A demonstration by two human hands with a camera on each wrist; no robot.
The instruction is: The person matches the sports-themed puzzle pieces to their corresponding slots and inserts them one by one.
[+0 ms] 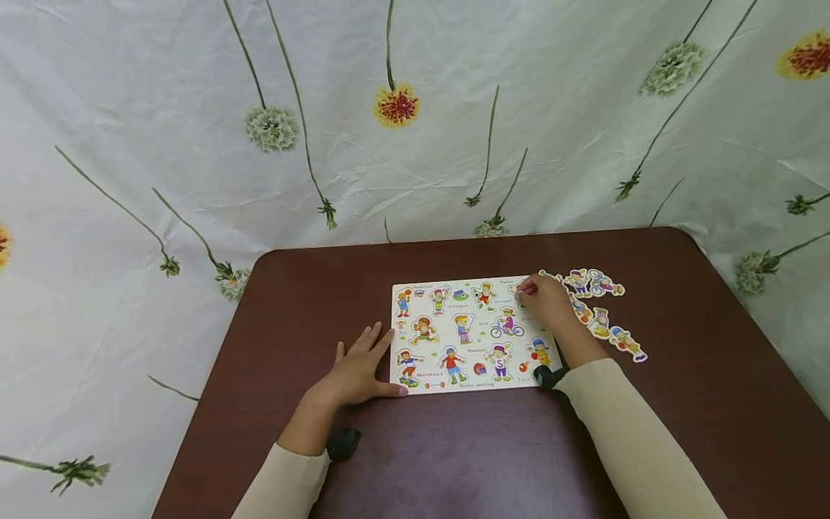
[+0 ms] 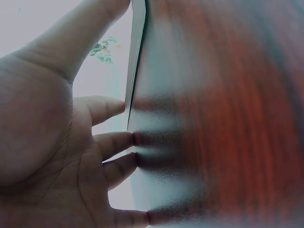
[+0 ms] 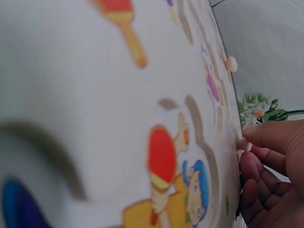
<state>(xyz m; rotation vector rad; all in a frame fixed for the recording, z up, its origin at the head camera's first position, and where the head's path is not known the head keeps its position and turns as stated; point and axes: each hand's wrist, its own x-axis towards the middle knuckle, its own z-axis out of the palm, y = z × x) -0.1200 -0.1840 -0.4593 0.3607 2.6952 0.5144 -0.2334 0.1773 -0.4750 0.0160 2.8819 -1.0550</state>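
A white wooden puzzle board [image 1: 447, 366] with pictures of children doing sports lies flat on the table. My left hand [image 1: 353, 371] is spread at its left edge, thumb at the near corner. In the left wrist view, the left fingertips [image 2: 126, 138] reach down to the tabletop beside the board's edge. At the far right corner of the board, my right hand [image 1: 547, 303] pinches a small pale knob [image 3: 244, 144] between thumb and fingers. The piece below that knob is mostly hidden by the hand. Another knob [image 3: 231, 64] stands up from the board farther off.
Several loose puzzle pieces, among them a cyclist piece [image 1: 603, 283] and a piece near the right [image 1: 627, 344], lie on the dark brown table [image 1: 311, 303] right of the board. A flower-printed white cloth [image 1: 421, 173] hangs behind the table.
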